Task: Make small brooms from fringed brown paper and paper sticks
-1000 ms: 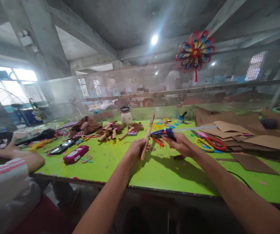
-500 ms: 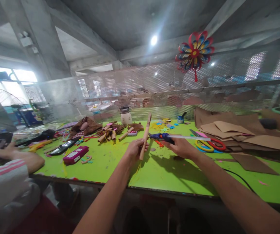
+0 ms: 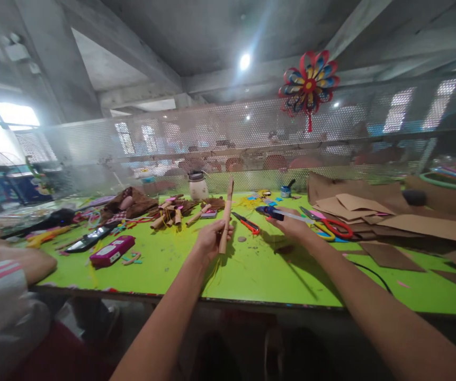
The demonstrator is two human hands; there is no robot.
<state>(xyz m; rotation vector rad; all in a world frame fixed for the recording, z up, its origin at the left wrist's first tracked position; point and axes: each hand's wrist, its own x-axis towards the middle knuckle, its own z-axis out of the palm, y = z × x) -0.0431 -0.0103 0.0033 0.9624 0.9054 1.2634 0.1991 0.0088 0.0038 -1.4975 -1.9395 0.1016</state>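
Observation:
My left hand (image 3: 212,236) is closed around a rolled brown paper tube (image 3: 226,219), held upright and slightly tilted, with yellow threads hanging below. In my right hand (image 3: 291,225) is a dark blue glue gun (image 3: 270,212) with a clear glue stick (image 3: 297,216) out of its back. Its nozzle points left and is apart from the tube. Between the two hands a red and black utility knife (image 3: 247,223) lies on the green table (image 3: 251,280). Right of my right hand lie scissors with red and yellow handles (image 3: 337,228).
Brown paper sheets (image 3: 418,227) are piled at the right. Several paper rolls (image 3: 168,214), a jar (image 3: 198,186), a purple box (image 3: 112,251) and a phone (image 3: 87,239) lie left and behind. Another person's arm (image 3: 33,263) rests at the left edge. A black cord (image 3: 370,275) runs off right.
The glue gun has drawn back to the right, away from the paper tube, uncovering the utility knife. The whole view has shifted slightly, so things appear further left.

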